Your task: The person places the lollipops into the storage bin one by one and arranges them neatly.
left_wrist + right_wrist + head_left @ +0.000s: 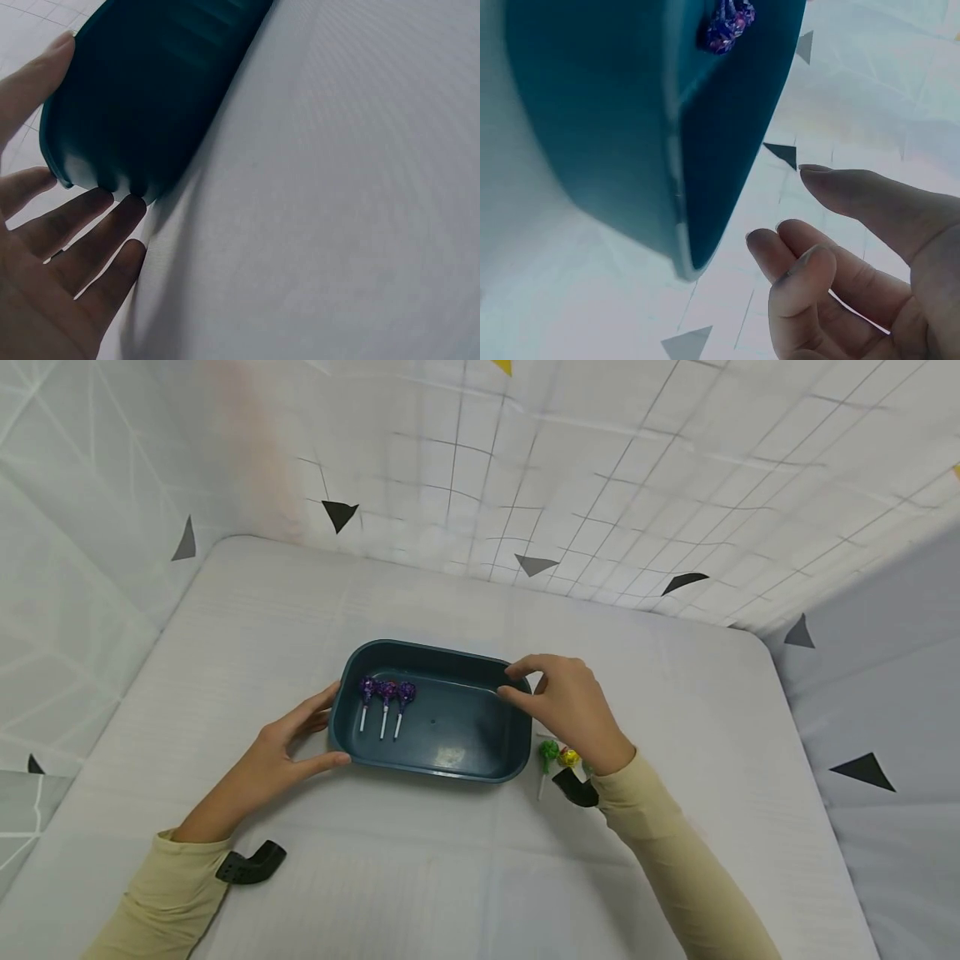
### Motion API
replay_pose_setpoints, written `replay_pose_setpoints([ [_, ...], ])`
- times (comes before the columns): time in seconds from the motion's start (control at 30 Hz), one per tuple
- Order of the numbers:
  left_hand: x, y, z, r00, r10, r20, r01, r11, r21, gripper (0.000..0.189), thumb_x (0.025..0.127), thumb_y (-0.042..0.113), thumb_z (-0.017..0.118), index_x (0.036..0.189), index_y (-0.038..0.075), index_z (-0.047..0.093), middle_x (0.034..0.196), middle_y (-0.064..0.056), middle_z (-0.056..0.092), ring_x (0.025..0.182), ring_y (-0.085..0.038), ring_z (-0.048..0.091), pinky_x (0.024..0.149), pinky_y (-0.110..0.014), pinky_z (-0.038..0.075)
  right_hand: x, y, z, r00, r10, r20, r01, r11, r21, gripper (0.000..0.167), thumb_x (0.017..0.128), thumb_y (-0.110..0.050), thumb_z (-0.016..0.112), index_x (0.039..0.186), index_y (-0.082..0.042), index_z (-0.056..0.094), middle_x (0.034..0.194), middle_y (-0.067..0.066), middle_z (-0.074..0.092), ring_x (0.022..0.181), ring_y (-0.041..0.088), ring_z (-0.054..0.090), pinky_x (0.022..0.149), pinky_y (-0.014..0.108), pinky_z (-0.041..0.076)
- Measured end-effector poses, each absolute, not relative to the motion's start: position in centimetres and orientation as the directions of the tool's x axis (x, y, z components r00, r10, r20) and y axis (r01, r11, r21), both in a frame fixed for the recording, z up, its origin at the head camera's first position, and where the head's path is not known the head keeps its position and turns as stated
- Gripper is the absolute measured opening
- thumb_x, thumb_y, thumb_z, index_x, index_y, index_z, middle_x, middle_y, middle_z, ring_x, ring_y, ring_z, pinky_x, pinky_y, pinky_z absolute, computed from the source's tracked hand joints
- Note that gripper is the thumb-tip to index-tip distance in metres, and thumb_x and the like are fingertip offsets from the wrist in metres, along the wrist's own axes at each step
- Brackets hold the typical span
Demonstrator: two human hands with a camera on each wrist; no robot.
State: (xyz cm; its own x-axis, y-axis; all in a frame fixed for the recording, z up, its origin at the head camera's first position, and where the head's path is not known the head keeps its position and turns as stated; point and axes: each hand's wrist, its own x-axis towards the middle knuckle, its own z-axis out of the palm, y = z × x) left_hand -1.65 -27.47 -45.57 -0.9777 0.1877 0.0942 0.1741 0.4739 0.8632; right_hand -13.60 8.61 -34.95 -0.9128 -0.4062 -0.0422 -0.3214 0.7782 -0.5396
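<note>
A dark teal plastic tray [435, 752] lies on the white-covered table. Three purple-wrapped lollipops [387, 692] rest side by side in its left part, sticks toward the person. My left hand [281, 752] touches the tray's left end, fingers spread; in the left wrist view the thumb lies at the rim and several fingertips meet the end wall. Over the tray's right end hovers my right hand [573, 706], thumb and forefinger apart with nothing between them. A green lollipop [550, 750] and a yellow lollipop [567, 757] lie outside the tray, partly hidden by the right wrist.
The white tablecloth [405, 877] extends around the tray. Behind the table stands a white wall with grid lines [480, 468] and dark triangle marks. Black wrist mounts [251, 864] sit at both cuffs.
</note>
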Motion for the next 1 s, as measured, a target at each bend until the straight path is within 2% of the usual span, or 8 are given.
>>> replay_pose_setpoints([
  [0.1,-1.6,-27.5,-45.6,-0.978,0.186,0.092,0.172,0.477,0.862,0.098,0.087,0.017,0.085,0.165,0.032,0.027,0.16,-0.014,0.047,0.134,0.013,0.045,0.108,-0.002,0.04,-13.5,9.3,-35.2,-0.919,-0.392,-0.046,-0.308,0.786,-0.537,0.028,0.091,-0.032,0.08,0.114,-0.015,0.079,0.099,0.0,0.079,0.058,0.013,0.06,0.055,0.03,0.05],
  [0.3,-1.6,-27.5,-45.6,-0.979,0.186,0.086,0.167,0.48,0.861,0.098,0.087,0.017,0.085,0.165,0.032,0.027,0.16,-0.014,0.047,0.135,0.01,0.047,0.108,-0.002,0.04,-13.2,10.6,-35.6,-0.929,-0.364,-0.071,-0.269,0.793,-0.546,0.027,0.092,-0.031,0.08,0.113,-0.014,0.079,0.088,0.002,0.078,0.05,0.015,0.057,0.049,0.03,0.049],
  [0.47,-1.6,-27.5,-45.6,-0.978,0.19,0.09,0.171,0.473,0.864,0.098,0.087,0.016,0.085,0.165,0.031,0.027,0.16,-0.014,0.046,0.135,0.01,0.047,0.109,-0.003,0.04,-13.0,11.5,-36.0,-0.936,-0.342,-0.08,-0.244,0.796,-0.554,0.027,0.091,-0.029,0.081,0.112,-0.012,0.079,0.085,0.005,0.078,0.048,0.018,0.059,0.045,0.03,0.05],
  [0.7,-1.7,-27.5,-45.8,-0.977,0.192,0.094,0.174,0.463,0.869,0.098,0.087,0.016,0.085,0.165,0.031,0.027,0.16,-0.015,0.047,0.134,0.017,0.042,0.109,-0.002,0.04,-12.7,13.0,-36.7,-0.946,-0.316,-0.069,-0.232,0.814,-0.533,0.029,0.091,-0.028,0.08,0.112,-0.009,0.079,0.09,0.006,0.079,0.056,0.015,0.059,0.047,0.027,0.047],
  [1.0,-1.7,-27.6,-46.0,-0.978,0.188,0.091,0.171,0.471,0.865,0.098,0.087,0.017,0.085,0.165,0.033,0.027,0.16,-0.014,0.046,0.134,0.015,0.043,0.109,-0.002,0.04,-12.2,15.4,-37.9,-0.96,-0.263,-0.097,-0.177,0.836,-0.52,0.03,0.093,-0.03,0.078,0.114,-0.009,0.079,0.102,0.01,0.079,0.065,0.016,0.062,0.052,0.027,0.049],
])
